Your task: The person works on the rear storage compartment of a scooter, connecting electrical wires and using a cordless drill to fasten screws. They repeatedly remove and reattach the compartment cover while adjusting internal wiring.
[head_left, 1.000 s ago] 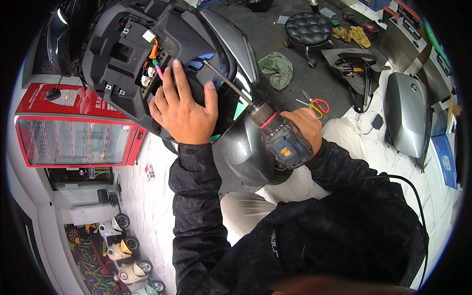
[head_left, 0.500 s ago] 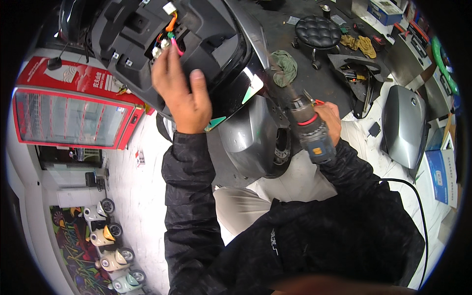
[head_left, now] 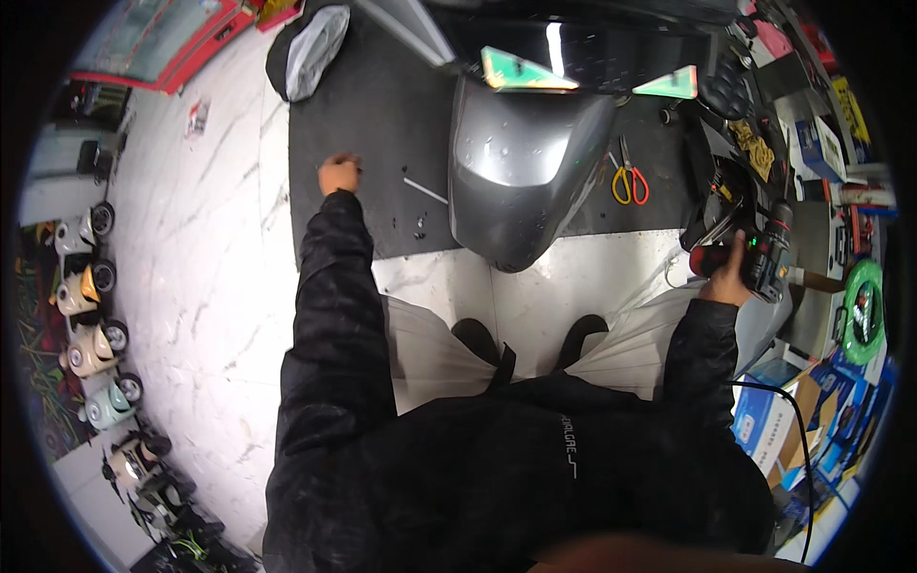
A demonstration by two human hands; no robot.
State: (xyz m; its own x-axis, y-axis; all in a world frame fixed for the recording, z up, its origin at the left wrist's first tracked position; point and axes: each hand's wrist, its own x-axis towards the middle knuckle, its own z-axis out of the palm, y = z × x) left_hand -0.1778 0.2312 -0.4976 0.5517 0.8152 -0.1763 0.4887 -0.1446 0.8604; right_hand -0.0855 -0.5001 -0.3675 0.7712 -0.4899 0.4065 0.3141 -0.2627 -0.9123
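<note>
Dark matting (head_left: 382, 105) lies underfoot. Left hand (head_left: 340, 175) curls near its left edge, grip unclear from here; right hand (head_left: 731, 279) clasps a drill (head_left: 768, 265).

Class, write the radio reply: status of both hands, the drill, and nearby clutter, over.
Left hand over dark mat, contents unclear. Right hand gripping drill, clear of grey fender. Scissors on mat, right of fender.

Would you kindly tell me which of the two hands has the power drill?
The right hand, wrapped around the drill; the left hand is well apart from it, over the dark mat.
</note>
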